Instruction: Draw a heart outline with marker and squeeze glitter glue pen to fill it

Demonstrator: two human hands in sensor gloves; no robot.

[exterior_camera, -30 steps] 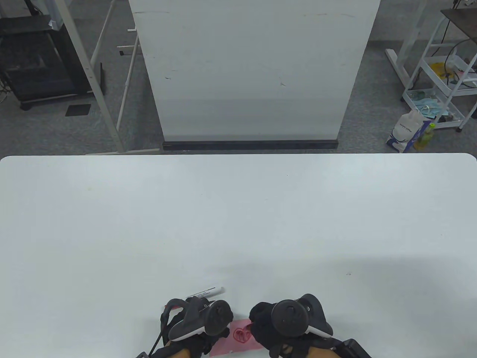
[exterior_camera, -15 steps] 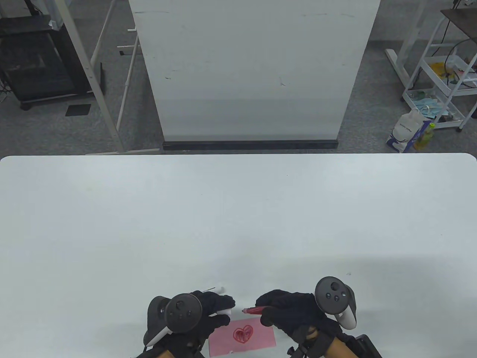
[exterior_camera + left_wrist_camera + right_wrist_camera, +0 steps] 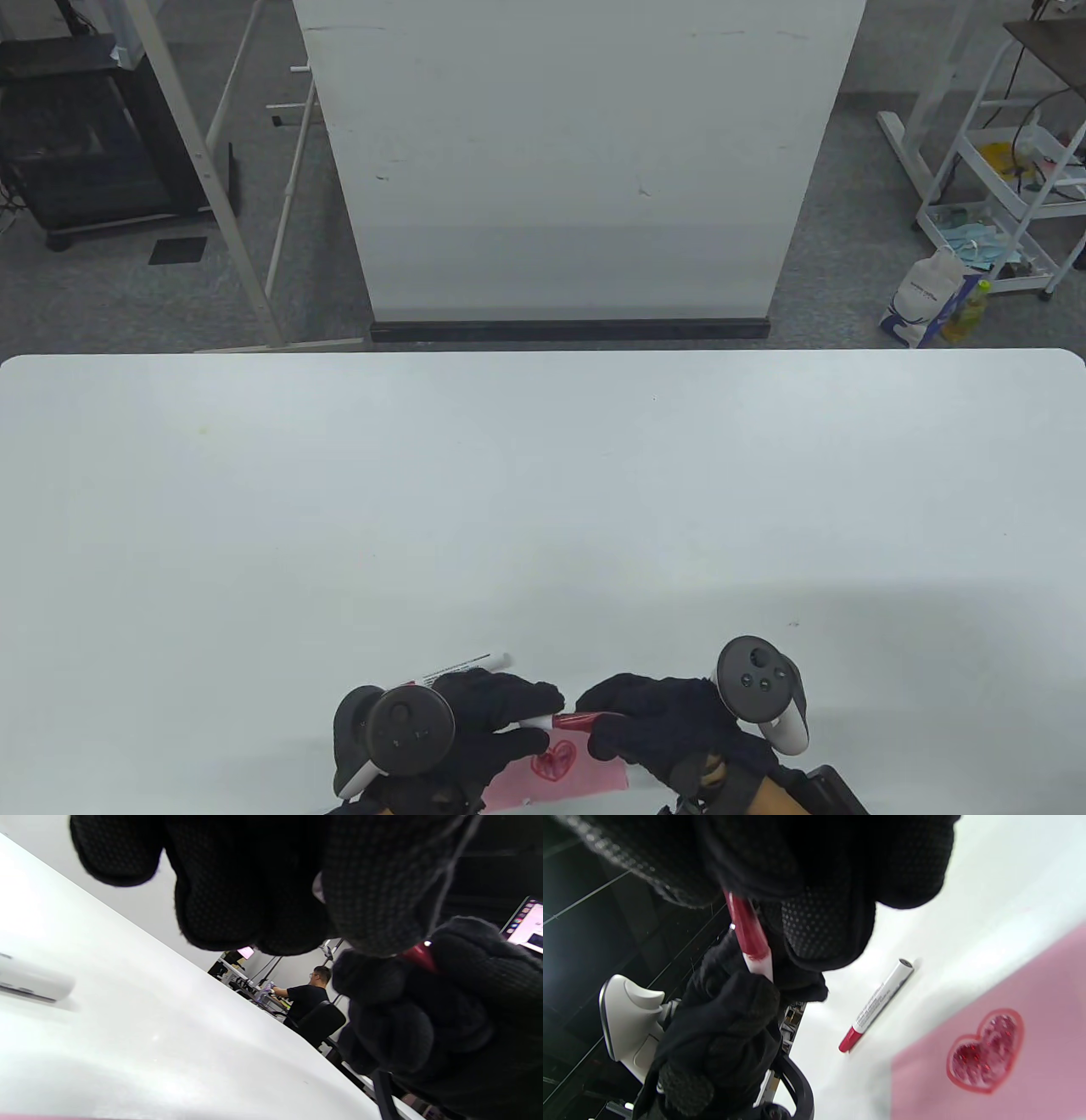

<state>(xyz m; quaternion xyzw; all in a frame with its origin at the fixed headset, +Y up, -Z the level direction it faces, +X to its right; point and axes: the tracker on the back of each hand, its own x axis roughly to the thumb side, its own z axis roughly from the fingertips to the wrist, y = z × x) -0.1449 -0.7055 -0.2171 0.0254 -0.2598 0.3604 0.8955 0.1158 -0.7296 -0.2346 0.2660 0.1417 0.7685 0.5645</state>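
Observation:
A pink paper [image 3: 594, 777] lies at the table's near edge, bearing a red heart outline [image 3: 553, 760] filled with glitter; the heart [image 3: 986, 1050] is also in the right wrist view. Just above the paper, my right hand [image 3: 602, 722] grips the red glitter glue pen [image 3: 581, 722]. My left hand [image 3: 526, 717] pinches the white cap [image 3: 534, 722] at the pen's tip. In the right wrist view the white cap [image 3: 761, 967] meets the red tube [image 3: 746, 933]. The white marker [image 3: 462, 666] with a red cap lies on the table behind my left hand, untouched.
The white table [image 3: 543, 509] stretches far ahead. Beyond its far edge stands a white board panel [image 3: 577, 161], with a wire cart [image 3: 1010, 195] at the right. A seated person [image 3: 305, 997] is far off in the left wrist view.
Both hands lifted off the paper, baring the heart. My right hand turned the pen sideways, and my left hand brought the white cap rightwards onto its tip.

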